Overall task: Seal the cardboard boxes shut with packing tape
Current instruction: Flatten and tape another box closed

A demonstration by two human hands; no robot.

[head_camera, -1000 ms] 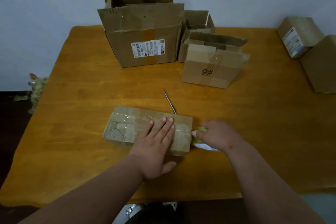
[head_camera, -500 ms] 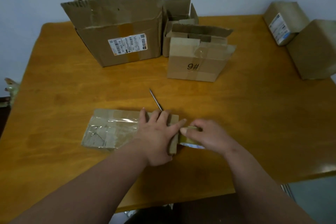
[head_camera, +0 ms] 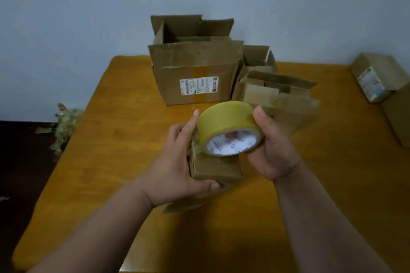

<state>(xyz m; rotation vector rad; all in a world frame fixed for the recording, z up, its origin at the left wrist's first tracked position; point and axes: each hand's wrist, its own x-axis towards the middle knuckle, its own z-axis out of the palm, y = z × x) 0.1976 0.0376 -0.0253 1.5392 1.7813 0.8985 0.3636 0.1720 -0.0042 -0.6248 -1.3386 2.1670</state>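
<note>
The left hand (head_camera: 177, 166) held the small box (head_camera: 216, 169) up off the table (head_camera: 106, 162), thumb hooked under it, fingers straight along its side. Right beside it the right hand (head_camera: 271, 150) gripped the tape roll (head_camera: 228, 128), fingers curled around it, the roll touching the box's top end. A crinkled strip seemed to run from roll to box. To do this well, I'd have kept that strip taut and pressed it flat over the end. Around the box the table lay bare, plenty of swing room. Beyond the box stood the big open box (head_camera: 195, 73), two smaller open boxes (head_camera: 277, 86) beside it; far right of it, two closed boxes (head_camera: 377, 75) at the table's edge.
</note>
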